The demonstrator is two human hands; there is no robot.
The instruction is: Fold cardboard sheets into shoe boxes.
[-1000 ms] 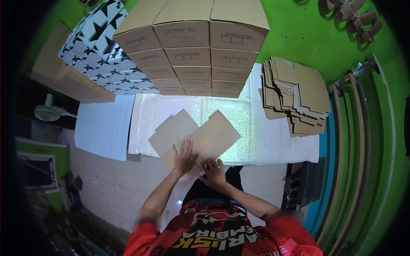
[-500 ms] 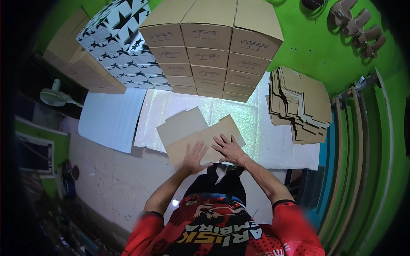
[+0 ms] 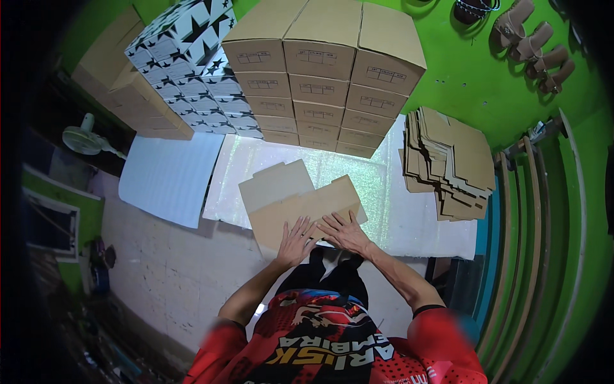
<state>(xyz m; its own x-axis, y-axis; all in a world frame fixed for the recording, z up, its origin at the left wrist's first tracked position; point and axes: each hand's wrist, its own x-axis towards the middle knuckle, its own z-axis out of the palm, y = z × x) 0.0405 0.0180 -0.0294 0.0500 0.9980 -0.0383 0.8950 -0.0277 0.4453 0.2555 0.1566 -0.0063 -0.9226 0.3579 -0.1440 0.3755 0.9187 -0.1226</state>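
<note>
1. Since a moment ago the flat cardboard blank (image 3: 300, 201) has been turned and folded over: earlier it lay spread as two angled panels, and now its near panel is doubled towards the person while a notched flap shows behind it.

2. Both hands have slid onto that near panel. A second ago the left hand pressed one panel and the right was near the body; now they sit side by side.

3. Nearest me, the left hand (image 3: 297, 242) lies flat on the lower edge of the blank, fingers spread apart, gripping nothing.

4. Just beside it, the right hand (image 3: 345, 233) also presses flat, fingers fanned out, palm down on the card.

5. The blank rests on the glittery sheet (image 3: 384, 185) that covers the work surface, its near corner overhanging the edge towards the person's lap.

6. My worry: with only flat palms holding it, the fold could spring open or slide on that slick sheet, and the crease would land crooked. The overhanging corner could bend if weight comes on it.

7. To the left lies a white foam sheet (image 3: 167, 176), apart from the blank.

8. To the right stands a stack of flat blanks (image 3: 448, 160), leaning unevenly; a knock from an elbow might spill it.

9. Farther back rise stacked brown boxes (image 3: 316, 83) and star-patterned boxes (image 3: 192, 70), against a green wall (image 3: 460, 70).
</note>
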